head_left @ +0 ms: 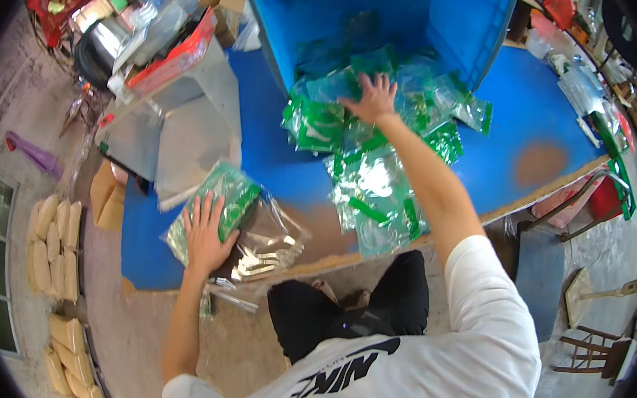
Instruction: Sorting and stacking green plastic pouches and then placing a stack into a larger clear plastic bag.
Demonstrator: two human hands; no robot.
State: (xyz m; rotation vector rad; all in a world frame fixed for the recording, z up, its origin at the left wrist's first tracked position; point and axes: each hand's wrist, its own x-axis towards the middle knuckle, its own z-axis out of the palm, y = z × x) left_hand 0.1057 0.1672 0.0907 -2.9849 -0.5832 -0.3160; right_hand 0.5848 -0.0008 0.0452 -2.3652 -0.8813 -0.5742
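Note:
My left hand [209, 231] lies flat with fingers spread on a transparent plastic bag holding green-printed packets [237, 218]. The loose mouth of this bag [277, 241] spreads toward the table's near edge. Farther off, my right hand [376, 98] reaches out, fingers apart, over a heap of transparent green-printed packets [317, 127]; whether it presses on them I cannot tell. The heap spills from a blue plastic crate [462, 30] tipped on its side, its opening toward me. More flat packets [372, 192] spread from the heap to the near edge, under my right forearm.
The blue table [524, 103] has a worn brown near edge. A translucent plastic bin [201, 113] stands at the left, with a red tray [175, 58] behind it. Filled tan bags [53, 244] are stacked on the left floor. A wooden stool [597, 352] stands at the right.

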